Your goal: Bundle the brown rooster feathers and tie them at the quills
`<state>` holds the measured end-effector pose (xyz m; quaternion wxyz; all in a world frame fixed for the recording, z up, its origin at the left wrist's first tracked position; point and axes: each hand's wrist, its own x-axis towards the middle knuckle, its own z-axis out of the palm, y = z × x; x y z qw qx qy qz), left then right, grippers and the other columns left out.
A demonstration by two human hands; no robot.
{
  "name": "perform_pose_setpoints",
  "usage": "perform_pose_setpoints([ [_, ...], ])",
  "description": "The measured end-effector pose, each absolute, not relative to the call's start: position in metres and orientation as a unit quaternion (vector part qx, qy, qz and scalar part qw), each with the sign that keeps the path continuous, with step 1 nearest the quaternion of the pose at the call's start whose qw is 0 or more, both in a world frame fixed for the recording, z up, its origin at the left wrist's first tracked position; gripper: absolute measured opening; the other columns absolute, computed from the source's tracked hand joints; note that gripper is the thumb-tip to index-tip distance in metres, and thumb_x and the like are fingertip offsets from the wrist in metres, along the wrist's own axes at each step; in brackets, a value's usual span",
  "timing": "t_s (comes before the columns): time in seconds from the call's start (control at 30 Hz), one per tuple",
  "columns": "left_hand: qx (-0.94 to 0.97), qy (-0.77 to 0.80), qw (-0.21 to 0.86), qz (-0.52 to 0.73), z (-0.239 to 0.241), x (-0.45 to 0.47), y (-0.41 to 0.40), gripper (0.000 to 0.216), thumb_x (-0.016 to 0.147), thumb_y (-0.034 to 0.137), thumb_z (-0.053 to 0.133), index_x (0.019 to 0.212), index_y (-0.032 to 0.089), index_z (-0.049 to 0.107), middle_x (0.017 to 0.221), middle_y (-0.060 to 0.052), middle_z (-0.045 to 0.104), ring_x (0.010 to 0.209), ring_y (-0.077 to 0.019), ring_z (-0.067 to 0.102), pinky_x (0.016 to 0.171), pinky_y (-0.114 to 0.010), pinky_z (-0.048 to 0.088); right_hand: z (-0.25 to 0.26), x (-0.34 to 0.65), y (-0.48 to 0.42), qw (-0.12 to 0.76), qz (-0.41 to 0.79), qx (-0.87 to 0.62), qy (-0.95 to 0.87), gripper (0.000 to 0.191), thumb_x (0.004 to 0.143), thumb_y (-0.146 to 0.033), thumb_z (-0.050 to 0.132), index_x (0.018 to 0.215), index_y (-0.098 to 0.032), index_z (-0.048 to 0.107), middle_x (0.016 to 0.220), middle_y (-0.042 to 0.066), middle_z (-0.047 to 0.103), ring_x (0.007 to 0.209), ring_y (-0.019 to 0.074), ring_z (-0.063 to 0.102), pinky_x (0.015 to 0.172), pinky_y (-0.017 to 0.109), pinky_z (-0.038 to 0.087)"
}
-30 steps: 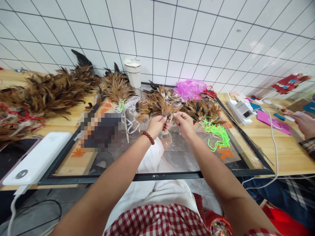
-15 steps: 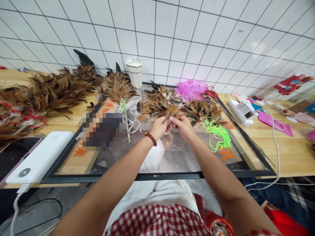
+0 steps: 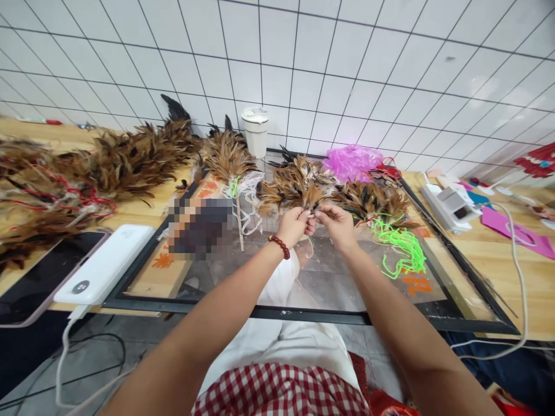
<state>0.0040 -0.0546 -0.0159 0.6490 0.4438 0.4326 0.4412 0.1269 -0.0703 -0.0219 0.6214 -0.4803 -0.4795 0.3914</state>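
Note:
Close together over the glass-topped frame [image 3: 277, 312], my two hands meet at the near edge of a pile of brown feathers [image 3: 288, 184]. My left hand [image 3: 295, 224], with a bead bracelet on its wrist, is closed on a small brown feather [image 3: 311, 197] whose tip points away from me. Fingertips of my right hand [image 3: 339, 224] are pinched at its lower end; whatever they grip there is too small to make out. To the right lie more feathers [image 3: 377, 199] and a bunch of bright green strings [image 3: 401, 245]. A feather bundle on a stick [image 3: 229, 153] lies to the left.
A white lidded cup [image 3: 255, 133] stands by the tiled wall. Pink plastic [image 3: 352, 162] lies behind the feathers. At left are a power bank [image 3: 106, 263], a phone [image 3: 47, 277] and a long heap of feathers [image 3: 139, 159]. A white device [image 3: 451, 207] and its cable are at right.
The view has swung left, so everything sits further right. My right hand has drawn slightly away from my left, its fingers now pinched at the feather's end rather than overlapping the left fingers.

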Motion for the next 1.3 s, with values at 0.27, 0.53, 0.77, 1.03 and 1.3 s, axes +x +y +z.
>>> perform_pose_setpoints([
  [0.27,0.48,0.415,0.689,0.35,-0.007,-0.005,-0.057,0.022,0.083,0.017,0.058,0.062,0.011,0.056,0.051,-0.001,0.058,0.04,-0.0073,0.054,0.043,-0.019,0.044,-0.027,0.136,-0.075,0.575,0.245,-0.508,-0.593,0.017,0.071,-0.022,0.062,0.087,-0.02,0.068,0.074,-0.001,0.063,0.068,0.0128,0.055,0.071,0.028,0.045],
  [0.53,0.394,0.398,0.619,0.551,0.003,-0.014,-0.045,0.016,0.084,0.021,0.057,0.071,0.013,0.057,0.059,0.001,0.06,0.045,-0.0054,0.054,0.045,-0.017,0.044,-0.022,0.132,-0.076,0.432,0.116,-0.481,-0.754,0.031,0.086,-0.018,0.049,0.111,-0.024,0.066,0.106,0.008,0.066,0.099,0.0203,0.057,0.089,0.037,0.043],
  [0.77,0.35,0.423,0.562,0.618,0.003,-0.017,-0.038,0.016,0.085,0.024,0.054,0.073,0.014,0.054,0.063,0.002,0.06,0.045,-0.0044,0.053,0.046,-0.017,0.042,-0.015,0.128,-0.084,0.172,0.024,-0.42,-0.89,0.028,0.085,-0.019,0.054,0.107,-0.029,0.069,0.117,0.007,0.06,0.113,0.0237,0.045,0.094,0.042,0.033],
  [1.03,0.377,0.432,0.582,0.576,-0.003,-0.012,-0.043,0.016,0.087,0.017,0.048,0.073,0.013,0.055,0.062,0.003,0.059,0.044,-0.0039,0.051,0.046,-0.017,0.042,-0.019,0.129,-0.08,0.237,0.089,-0.406,-0.878,0.019,0.088,-0.029,0.053,0.096,-0.021,0.068,0.102,0.007,0.062,0.1,0.0204,0.052,0.09,0.037,0.036],
  [1.3,0.405,0.448,0.598,0.527,-0.006,-0.012,-0.043,0.017,0.085,0.019,0.054,0.07,0.012,0.056,0.061,0.0,0.061,0.049,-0.0058,0.056,0.05,-0.018,0.045,-0.012,0.127,-0.083,0.167,-0.037,-0.503,-0.847,0.017,0.09,-0.023,0.048,0.091,-0.019,0.064,0.102,0.01,0.061,0.098,0.0244,0.047,0.085,0.037,0.033],
])
